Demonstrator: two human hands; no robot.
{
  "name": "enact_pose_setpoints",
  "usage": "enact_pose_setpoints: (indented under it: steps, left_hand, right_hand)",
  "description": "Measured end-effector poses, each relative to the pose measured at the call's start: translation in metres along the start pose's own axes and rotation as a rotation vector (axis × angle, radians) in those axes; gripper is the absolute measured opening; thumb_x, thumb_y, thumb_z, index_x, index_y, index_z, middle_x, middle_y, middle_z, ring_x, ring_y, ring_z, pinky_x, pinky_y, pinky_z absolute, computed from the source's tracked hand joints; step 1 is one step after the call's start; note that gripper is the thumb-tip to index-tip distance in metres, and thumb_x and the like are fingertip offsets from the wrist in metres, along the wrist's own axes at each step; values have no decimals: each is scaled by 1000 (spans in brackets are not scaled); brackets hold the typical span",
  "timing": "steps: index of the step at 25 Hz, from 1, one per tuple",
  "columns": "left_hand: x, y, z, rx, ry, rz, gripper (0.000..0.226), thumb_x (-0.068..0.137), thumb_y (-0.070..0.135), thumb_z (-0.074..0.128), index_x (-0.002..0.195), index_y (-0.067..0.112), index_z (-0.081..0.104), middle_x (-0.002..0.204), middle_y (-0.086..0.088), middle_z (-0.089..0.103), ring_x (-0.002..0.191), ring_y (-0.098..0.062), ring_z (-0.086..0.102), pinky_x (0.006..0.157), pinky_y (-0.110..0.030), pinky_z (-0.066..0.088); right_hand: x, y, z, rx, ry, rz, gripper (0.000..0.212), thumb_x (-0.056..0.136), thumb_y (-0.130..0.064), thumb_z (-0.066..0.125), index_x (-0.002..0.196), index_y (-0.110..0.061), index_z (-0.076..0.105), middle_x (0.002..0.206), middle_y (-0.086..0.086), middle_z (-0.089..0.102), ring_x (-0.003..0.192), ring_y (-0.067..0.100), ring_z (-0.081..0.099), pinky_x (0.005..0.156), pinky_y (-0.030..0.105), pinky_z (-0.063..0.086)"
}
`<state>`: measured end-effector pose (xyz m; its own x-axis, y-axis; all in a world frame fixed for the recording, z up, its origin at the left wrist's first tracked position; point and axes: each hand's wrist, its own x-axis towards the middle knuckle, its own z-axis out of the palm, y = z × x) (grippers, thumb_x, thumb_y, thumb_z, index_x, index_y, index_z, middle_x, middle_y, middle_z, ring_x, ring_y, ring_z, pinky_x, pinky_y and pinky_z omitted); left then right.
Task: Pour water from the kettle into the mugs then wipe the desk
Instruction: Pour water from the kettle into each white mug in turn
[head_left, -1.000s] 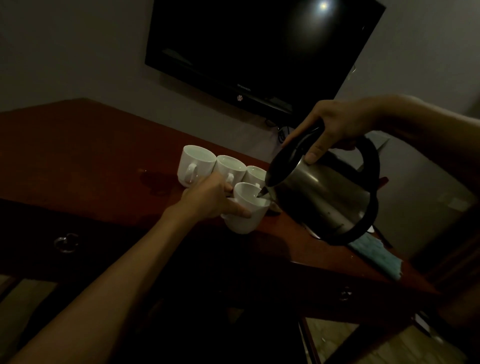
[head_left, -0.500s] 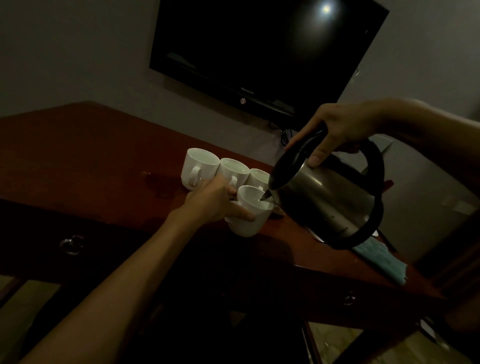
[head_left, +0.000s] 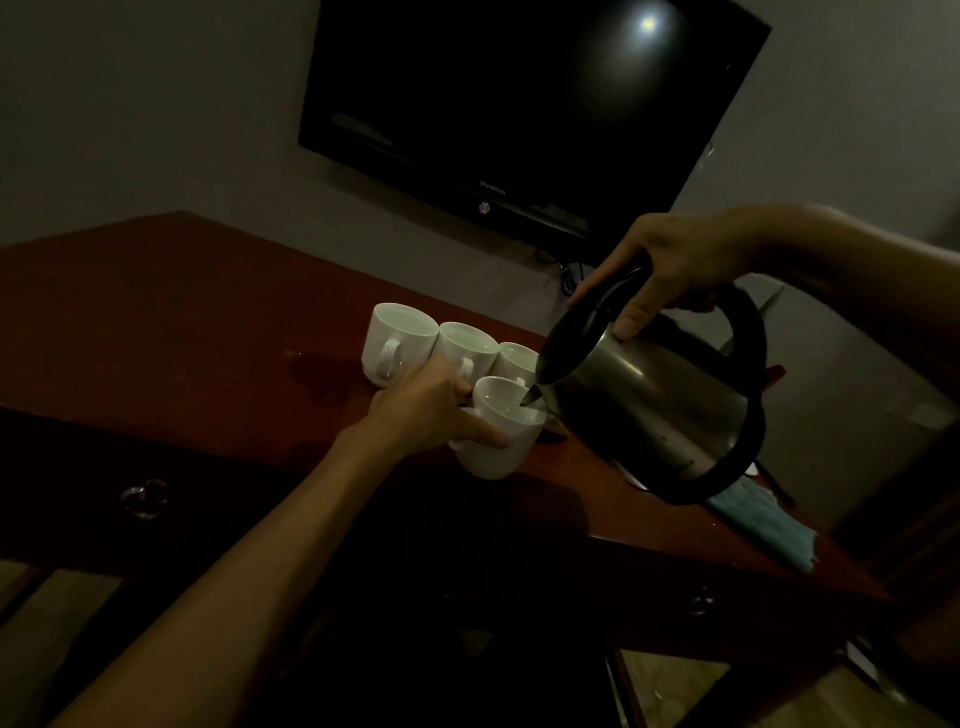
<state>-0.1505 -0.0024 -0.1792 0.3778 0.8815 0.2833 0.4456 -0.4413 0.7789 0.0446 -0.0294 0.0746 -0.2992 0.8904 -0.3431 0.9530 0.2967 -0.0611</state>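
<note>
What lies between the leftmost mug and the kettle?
In the head view, two more white mugs stand between the leftmost mug and the kettle.

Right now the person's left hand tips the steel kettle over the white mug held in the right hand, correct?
Hands are swapped. The head view shows the right hand tipping the steel kettle over the white mug held in the left hand.

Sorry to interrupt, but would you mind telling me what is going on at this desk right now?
A person is pouring from a steel kettle, gripped at the handle by the right hand, into a white mug that the left hand holds at the front edge of the wooden desk. The spout sits over that mug's rim. Three more mugs stand in a row behind it. A blue cloth lies on the desk to the right, not yet used.
</note>
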Motion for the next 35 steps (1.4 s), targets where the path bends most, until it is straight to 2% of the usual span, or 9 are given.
enact_pose_setpoints:
  steps: [3,5,8,12,16,19,21,26,35]
  left_hand:
    - [-1,2,1,12,10,5,33,66,42,87,93,33,71,83,24,63,103,-6,60,96,-32,41]
    - [-2,3,0,13,10,2,39,66,41,87,100,27,73,86,23,64,102,-7,61,94,-32,47]
    - [-2,3,-1,-10,4,8,41,65,42,87,101,27,73,100,13,73,103,-9,64,95,-39,52]
    - [-2,2,1,-8,8,7,50,65,42,87,109,22,73,108,5,74,107,-10,64,95,-37,52]
    - [0,-2,2,-2,21,6,50,60,52,86,102,27,74,101,9,75,102,-9,66,91,-44,56]
    - [2,-4,3,12,27,12,37,60,53,86,90,38,71,99,12,74,101,-9,66,91,-46,56]
    - [1,-3,2,10,27,22,31,61,51,87,83,44,66,98,14,73,102,-9,66,90,-46,55]
    - [0,-3,2,9,24,36,48,64,49,86,104,26,74,104,9,74,105,-10,65,92,-44,56]
    - [0,-3,2,30,25,25,53,64,49,86,106,18,75,101,6,75,99,-10,66,89,-42,57]
  right_hand:
    - [-1,-1,1,0,-3,-3,59,68,-33,77,125,-38,63,78,8,66,44,11,48,39,22,41]
    - [-1,-2,0,2,-12,-4,58,70,-32,77,125,-38,63,78,7,67,44,10,47,39,22,41]
    - [0,-4,0,-20,-8,-5,56,72,-30,77,125,-37,63,66,-3,67,43,10,46,38,22,41]
    - [0,-8,1,-20,-5,-9,55,74,-27,76,127,-34,62,61,-5,66,41,9,45,38,21,40]
    - [0,-9,0,-20,0,-9,53,73,-26,77,124,-35,64,59,-2,63,39,9,44,37,21,39]
    - [0,-7,1,-3,-2,-4,54,72,-28,78,123,-38,64,69,4,64,42,10,46,38,22,40]
    - [0,-7,1,0,1,2,54,72,-28,77,124,-37,64,63,-1,63,42,9,46,38,22,40]
    - [-1,-10,2,3,-2,14,57,71,-28,77,126,-34,63,55,-5,61,40,8,44,38,22,39]
    - [0,-12,0,-19,-4,16,55,75,-24,76,128,-33,62,55,-6,63,40,9,43,38,21,39]
